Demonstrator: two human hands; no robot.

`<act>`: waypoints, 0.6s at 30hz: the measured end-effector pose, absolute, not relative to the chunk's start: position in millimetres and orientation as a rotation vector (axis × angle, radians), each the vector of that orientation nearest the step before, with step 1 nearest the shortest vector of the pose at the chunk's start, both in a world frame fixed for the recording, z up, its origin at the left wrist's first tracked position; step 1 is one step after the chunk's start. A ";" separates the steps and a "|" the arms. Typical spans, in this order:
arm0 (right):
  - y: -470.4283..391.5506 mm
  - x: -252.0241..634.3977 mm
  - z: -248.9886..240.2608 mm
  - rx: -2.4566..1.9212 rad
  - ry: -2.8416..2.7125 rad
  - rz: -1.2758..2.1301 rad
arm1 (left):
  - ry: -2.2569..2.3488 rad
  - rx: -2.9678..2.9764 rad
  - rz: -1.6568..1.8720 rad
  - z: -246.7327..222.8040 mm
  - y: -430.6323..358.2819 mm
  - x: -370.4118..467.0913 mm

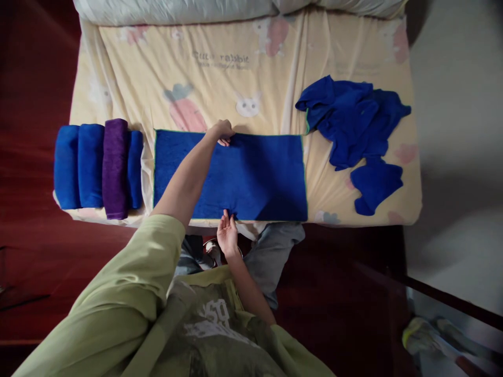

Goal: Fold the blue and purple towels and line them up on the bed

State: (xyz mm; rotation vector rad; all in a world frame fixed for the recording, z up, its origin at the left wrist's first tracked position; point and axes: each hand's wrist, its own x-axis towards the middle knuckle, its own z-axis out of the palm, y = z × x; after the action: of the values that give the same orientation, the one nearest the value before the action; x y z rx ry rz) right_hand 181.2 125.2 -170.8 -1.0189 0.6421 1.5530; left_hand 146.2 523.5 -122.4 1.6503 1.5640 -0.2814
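Note:
A blue towel (271, 178) with a thin green edge lies spread flat along the front of the bed. Coming from the left, my left hand (222, 132) has its fingers closed on the middle of the towel's far edge. At the middle of the near edge is my right hand (228, 231), palm up, its fingertips pinching the towel's border. Both hands are roughly in line, one beyond the other across the towel's width.
Rolled blue towels (91, 166) and a purple one (115, 168) stand side by side at the bed's left. Crumpled blue cloths (353, 118) and a smaller one (376, 184) lie right. A pale quilt (176, 11) crosses the back of the patterned sheet (220, 84).

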 end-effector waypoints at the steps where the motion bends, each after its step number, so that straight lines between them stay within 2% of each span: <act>1: 125.2 181.1 -171.1 -1.027 0.634 1.554 | 1.551 1.643 -0.315 -123.8 523.2 145.9; 18: 121.5 179.7 -174.9 -1.029 0.705 1.509 | 1.605 1.624 -0.171 -129.4 523.8 139.7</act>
State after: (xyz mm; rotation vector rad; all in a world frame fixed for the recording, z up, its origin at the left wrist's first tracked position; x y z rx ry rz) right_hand 179.7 121.5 -174.9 -1.0290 0.7055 1.5088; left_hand 139.7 523.8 -129.4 1.6243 1.6049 -0.1706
